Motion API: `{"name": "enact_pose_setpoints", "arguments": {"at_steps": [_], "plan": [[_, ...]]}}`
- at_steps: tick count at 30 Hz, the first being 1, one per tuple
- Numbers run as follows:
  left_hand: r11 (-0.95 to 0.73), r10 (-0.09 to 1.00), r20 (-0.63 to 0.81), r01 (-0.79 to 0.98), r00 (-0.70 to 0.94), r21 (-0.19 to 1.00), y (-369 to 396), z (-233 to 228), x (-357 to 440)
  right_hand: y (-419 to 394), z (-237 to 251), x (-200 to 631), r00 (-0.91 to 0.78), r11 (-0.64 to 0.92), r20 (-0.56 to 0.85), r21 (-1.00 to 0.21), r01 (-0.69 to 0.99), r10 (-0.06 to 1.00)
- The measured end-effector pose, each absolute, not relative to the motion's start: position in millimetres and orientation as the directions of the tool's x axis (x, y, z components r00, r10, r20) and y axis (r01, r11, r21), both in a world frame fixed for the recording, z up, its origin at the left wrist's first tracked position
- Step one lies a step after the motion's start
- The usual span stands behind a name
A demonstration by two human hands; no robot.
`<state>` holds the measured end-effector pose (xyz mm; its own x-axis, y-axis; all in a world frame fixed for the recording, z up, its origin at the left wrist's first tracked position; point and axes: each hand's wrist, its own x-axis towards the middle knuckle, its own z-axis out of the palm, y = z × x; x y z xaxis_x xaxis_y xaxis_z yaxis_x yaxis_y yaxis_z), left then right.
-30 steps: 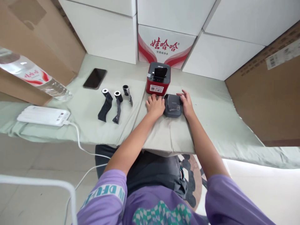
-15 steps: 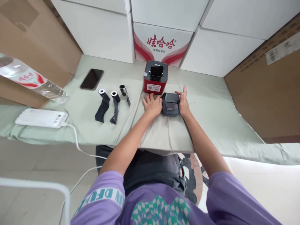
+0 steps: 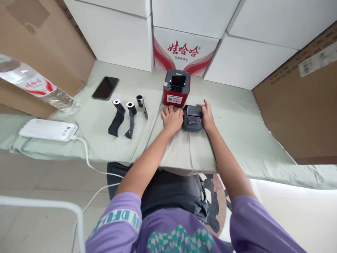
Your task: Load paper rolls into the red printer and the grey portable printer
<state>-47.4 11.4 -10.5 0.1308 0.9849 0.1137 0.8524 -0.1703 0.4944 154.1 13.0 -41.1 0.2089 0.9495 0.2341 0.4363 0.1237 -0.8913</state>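
Note:
A small dark grey portable printer (image 3: 193,118), with a piece of dark film or paper at its front slot, lies on the cloth between my two hands. My left hand (image 3: 173,119) rests palm down to its left, fingers spread on the cloth and thumb against the printer's side. Along its right side is my right hand (image 3: 208,117), fingers stretched forward and slightly bent, one lying by the printer's back corner. Just behind stands a red and black receipt printer (image 3: 176,88), with a dark strip coming out of its top; my left fingertips are at its base.
Several small rolls of dark paper (image 3: 131,107), partly unrolled, lie at left beside a black phone (image 3: 105,88). A white power bank (image 3: 48,129) with a cable and a water bottle (image 3: 38,84) are farther left. White boxes (image 3: 186,49) line the back; a cardboard box (image 3: 297,105) stands right.
The view has shifted slightly. My right fingers have bent a little closer to the portable printer. My left hand stays spread beside it.

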Motion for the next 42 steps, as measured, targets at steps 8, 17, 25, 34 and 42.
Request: {"name": "enact_pose_setpoints", "arguments": {"at_steps": [8, 17, 25, 34, 42], "plan": [[-0.163, 0.983, 0.036, 0.768, 0.180, 0.620, 22.2, -6.4, -51.3, 6.9, -27.9, 159.3, 0.039, 0.170, 0.198, -0.913, 0.371, 0.979], [-0.218, 0.973, 0.085, 0.725, 0.216, 0.653, 18.9, -6.8, -50.2, 7.3, -24.4, 158.5, -0.016, 0.152, 0.157, -0.922, 0.355, 0.987], [-0.221, 0.973, 0.077, 0.795, 0.216, 0.564, 12.4, -11.6, -52.0, 8.4, -32.8, 152.4, 0.023, 0.174, 0.201, -0.895, 0.411, 0.979], [-0.197, 0.980, 0.062, 0.857, 0.191, 0.476, 16.1, -10.4, -46.0, 10.0, -31.4, 150.5, 0.129, 0.165, 0.264, -0.845, 0.509, 0.956], [-0.213, 0.977, 0.088, 0.862, 0.195, 0.460, 16.5, -15.8, -44.1, 9.3, -27.1, 148.1, 0.147, 0.167, 0.282, -0.835, 0.524, 0.948]]}}
